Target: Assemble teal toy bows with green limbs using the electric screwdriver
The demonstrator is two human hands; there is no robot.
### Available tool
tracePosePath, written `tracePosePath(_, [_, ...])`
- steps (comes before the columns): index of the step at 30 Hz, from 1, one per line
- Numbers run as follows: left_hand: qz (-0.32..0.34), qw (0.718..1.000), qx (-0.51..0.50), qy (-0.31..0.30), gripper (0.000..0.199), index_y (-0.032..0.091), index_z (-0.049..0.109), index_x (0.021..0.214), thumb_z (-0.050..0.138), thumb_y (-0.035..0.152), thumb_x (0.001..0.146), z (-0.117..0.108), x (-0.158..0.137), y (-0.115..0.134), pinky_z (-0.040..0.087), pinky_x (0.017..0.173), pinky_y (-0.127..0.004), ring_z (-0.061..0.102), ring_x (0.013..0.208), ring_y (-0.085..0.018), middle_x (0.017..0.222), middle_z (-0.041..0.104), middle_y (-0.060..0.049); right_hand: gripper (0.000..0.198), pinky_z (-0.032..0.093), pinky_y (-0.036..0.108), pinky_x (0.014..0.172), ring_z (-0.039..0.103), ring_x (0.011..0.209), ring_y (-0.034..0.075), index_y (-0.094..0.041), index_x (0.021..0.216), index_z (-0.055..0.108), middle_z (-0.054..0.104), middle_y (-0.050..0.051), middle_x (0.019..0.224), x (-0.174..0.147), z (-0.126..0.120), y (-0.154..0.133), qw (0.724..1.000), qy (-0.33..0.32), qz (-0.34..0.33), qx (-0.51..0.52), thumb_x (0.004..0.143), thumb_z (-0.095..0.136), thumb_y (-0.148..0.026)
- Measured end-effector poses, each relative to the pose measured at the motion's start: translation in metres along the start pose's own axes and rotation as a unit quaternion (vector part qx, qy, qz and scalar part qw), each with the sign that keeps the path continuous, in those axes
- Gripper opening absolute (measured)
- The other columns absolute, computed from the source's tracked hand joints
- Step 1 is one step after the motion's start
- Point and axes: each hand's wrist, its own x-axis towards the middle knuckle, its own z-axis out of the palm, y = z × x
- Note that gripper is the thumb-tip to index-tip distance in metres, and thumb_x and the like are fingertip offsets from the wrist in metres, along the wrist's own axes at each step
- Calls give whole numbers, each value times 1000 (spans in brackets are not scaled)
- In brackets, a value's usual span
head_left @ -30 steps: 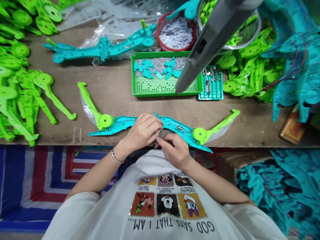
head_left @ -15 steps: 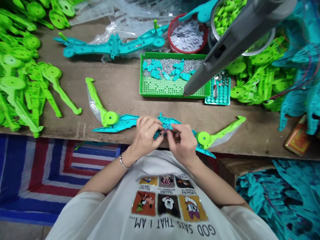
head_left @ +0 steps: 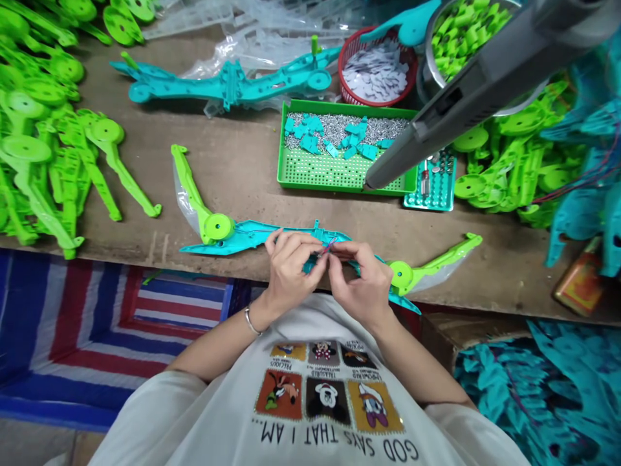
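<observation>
Pinched between the fingertips of both the left hand [head_left: 290,268] and the right hand [head_left: 365,285] are thin wires [head_left: 330,244] above the teal toy bow [head_left: 252,234] lying at the bench edge [head_left: 145,243], so this looks like wire-dressing, and tucking them into the body calls for small, careful finger work.
</observation>
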Motion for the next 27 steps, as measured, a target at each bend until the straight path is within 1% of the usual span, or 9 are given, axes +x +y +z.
tracePosePath(2, [8, 1000, -2, -17, 3, 23, 68, 89, 65, 24, 91, -2, 0, 2, 37, 103, -50, 68, 96, -22, 91, 75, -2, 18, 64, 27, 72, 74, 73, 14, -21, 102, 62, 76, 3, 88, 1, -3, -1, 1000, -13, 17, 13, 86, 64, -15])
tracePosePath(5, [16, 999, -14, -41, 10, 23, 69, 93, 61, 19, 90, -7, -2, 3, 35, 107, -53, 70, 97, -22, 95, 76, -2, 21, 63, 28, 72, 75, 77, 14, -20, 105, 61, 76, 3, 92, 3, -3, -1, 998, -23, 42, 30, 84, 65, -15])
tracePosePath(10, [18, 997, -44, -65, 19, 22, 67, 96, 56, 11, 86, -12, -1, -2, 27, 118, -60, 73, 98, -22, 95, 79, 0, 18, 62, 26, 66, 76, 79, 15, -21, 103, 59, 77, 2, 89, 5, 0, -3, 993, -41, 87, 62, 86, 65, -18])
tracePosePath(14, [18, 995, -44, -89, 19, 22, 64, 99, 56, 10, 85, -14, 2, -3, 28, 120, -59, 74, 95, -21, 96, 78, -1, 20, 62, 24, 67, 75, 76, 13, -22, 102, 57, 76, 1, 89, 6, 2, -2, 992, -39, 89, 80, 85, 63, -14])
tracePosePath(18, [22, 993, -50, -103, 32, 20, 57, 117, 60, 12, 85, -16, 9, -2, 31, 118, -55, 72, 90, -19, 93, 75, 0, 24, 61, 23, 66, 73, 71, 12, -23, 103, 54, 73, -1, 84, 6, 2, 1, 994, -32, 83, 64, 83, 62, -12])
tracePosePath(21, [69, 988, -12, -140, 37, 20, 59, 125, 61, 17, 88, -18, 22, -6, 45, 101, -50, 66, 97, -23, 97, 70, -4, 26, 60, 26, 67, 70, 70, 13, -23, 101, 52, 71, -1, 85, 6, 0, 3, 996, -39, 83, 25, 80, 62, -12])
tracePosePath(23, [121, 978, -14, -168, 34, 22, 62, 127, 58, 20, 93, -18, 32, -12, 49, 91, -44, 62, 104, -24, 111, 66, -10, 26, 58, 27, 66, 69, 70, 14, -24, 99, 50, 70, -1, 85, 5, -1, 3, 996, -44, 83, 2, 79, 62, -13])
tracePosePath(25, [169, 968, -38, -180, 32, 23, 63, 128, 56, 21, 97, -17, 42, -19, 49, 91, -42, 60, 111, -24, 125, 62, -13, 26, 57, 27, 65, 68, 69, 14, -25, 98, 48, 68, -1, 85, 4, -2, 4, 995, -45, 85, -3, 79, 62, -13])
tracePosePath(27, [196, 959, -66, -192, 32, 22, 60, 130, 55, 22, 98, -16, 48, -24, 47, 97, -43, 59, 115, -24, 129, 64, -12, 26, 57, 27, 65, 67, 70, 14, -25, 99, 47, 67, -1, 86, 3, -1, 5, 996, -42, 84, 8, 80, 61, -13])
